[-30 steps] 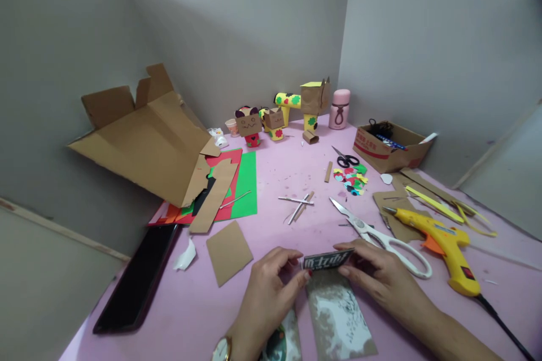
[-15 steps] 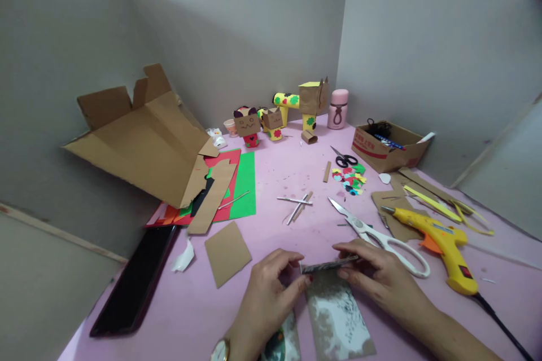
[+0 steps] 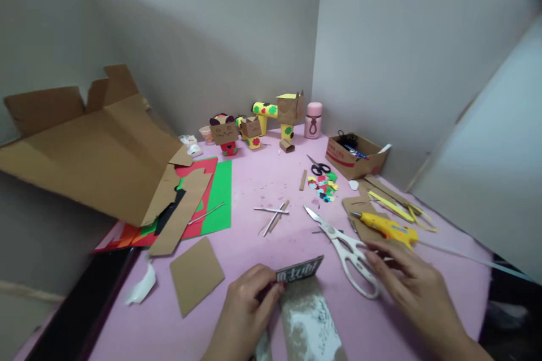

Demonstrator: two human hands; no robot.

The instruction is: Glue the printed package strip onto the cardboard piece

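- Nearest us, a printed card lies on the pink tabletop, running out of the frame's bottom edge.
- Our left hand pinches the dark printed strip by one end, thumb against fingers; the strip stands on edge at the card's far end, likely gripped so its lettered face and other end stay free.
- Our right hand is loosely curled at the handle of the white scissors; we cannot tell whether it grips them.
- Just beyond, the yellow glue gun points its nozzle over a cardboard scrap, perhaps to catch drips.
- To our left, a cardboard square lies flat, within easy reach.
- Farther off, thin sticks lie crossed, and paper shapes are heaped together, presumably to keep them from scattering.
- Against the far wall, cardboard-headed figures and a pink bottle stand upright, probably set back to free working space.
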